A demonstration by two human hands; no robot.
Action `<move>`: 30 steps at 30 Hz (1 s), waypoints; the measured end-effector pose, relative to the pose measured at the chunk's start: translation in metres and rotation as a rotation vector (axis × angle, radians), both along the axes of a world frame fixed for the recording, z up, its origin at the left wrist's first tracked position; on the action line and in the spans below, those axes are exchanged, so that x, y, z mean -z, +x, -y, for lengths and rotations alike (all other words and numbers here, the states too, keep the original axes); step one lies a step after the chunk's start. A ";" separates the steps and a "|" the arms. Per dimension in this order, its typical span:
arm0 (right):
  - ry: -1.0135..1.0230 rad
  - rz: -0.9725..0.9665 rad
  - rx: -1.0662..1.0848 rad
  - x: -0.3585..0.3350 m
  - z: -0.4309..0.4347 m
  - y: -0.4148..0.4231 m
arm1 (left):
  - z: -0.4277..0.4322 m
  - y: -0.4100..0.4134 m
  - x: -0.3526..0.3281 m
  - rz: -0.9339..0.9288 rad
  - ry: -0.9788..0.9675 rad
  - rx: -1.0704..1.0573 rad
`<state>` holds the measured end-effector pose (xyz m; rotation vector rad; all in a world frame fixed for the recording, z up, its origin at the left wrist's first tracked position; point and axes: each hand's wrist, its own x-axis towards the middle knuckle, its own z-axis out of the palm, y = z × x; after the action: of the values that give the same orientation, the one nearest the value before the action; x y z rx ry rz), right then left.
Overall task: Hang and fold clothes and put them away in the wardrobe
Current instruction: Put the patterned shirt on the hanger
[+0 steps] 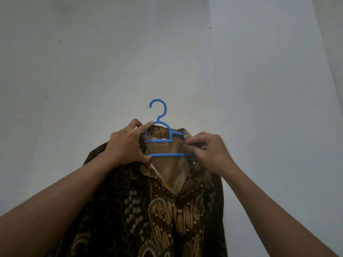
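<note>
Batik shirt (148, 210), brown and gold, hangs below both hands, neck open. Left hand (128, 143) grips shirt shoulder and blue hanger (168, 155) set inside collar. Right hand (209, 153), blurred, pinches collar over hanger's other arm. Beyond hands: pale wall (167, 52), few dark specks.

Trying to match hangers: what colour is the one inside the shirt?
Blue. The hanger inside the shirt shows best in the head view.
</note>
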<state>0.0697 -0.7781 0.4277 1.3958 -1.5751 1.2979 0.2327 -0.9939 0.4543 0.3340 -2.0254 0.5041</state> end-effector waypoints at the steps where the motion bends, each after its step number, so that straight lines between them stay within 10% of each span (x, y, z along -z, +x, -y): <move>1: 0.101 -0.048 -0.018 0.006 0.006 0.009 | -0.003 -0.002 0.000 -0.018 0.011 0.016; 7: 0.641 -0.244 0.020 0.015 0.011 0.023 | -0.015 -0.007 0.010 0.008 -0.030 0.005; 13: 0.063 -0.197 0.095 -0.009 0.013 0.012 | -0.013 -0.012 0.016 0.004 -0.067 0.061; 22: 0.270 -0.325 0.354 -0.039 0.024 0.005 | -0.025 -0.022 0.015 0.036 -0.165 0.147; 30: 0.282 -0.390 0.614 -0.026 0.039 0.015 | -0.050 -0.028 0.014 -0.088 0.153 0.343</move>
<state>0.0842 -0.8167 0.4535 1.0976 -1.7514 0.4274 0.2044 -0.9435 0.4403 0.0935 -1.9857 0.1198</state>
